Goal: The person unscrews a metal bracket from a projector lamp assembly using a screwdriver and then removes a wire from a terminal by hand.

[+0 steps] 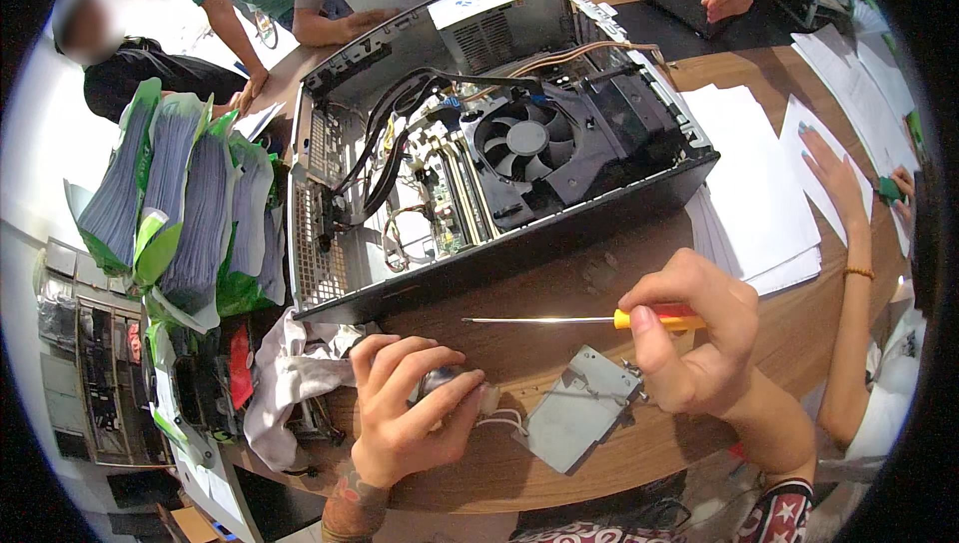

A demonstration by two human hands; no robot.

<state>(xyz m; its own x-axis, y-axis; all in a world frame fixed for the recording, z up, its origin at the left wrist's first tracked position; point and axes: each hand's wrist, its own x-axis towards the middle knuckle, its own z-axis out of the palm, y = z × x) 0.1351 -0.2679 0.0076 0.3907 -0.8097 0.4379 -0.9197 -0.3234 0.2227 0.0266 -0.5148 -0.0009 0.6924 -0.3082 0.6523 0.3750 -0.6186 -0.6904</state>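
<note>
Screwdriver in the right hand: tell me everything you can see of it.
The screwdriver has a long, thin, shiny shaft, apparently metal, and a yellow-and-red handle that looks like plastic. The right hand grips the handle between thumb and fingers, hiding part of it. The shaft lies nearly level across the picture, pointing left, over the wooden table, between the open computer case and the flat grey plate. The tip seems to touch nothing; its shape is too small to tell.
</note>
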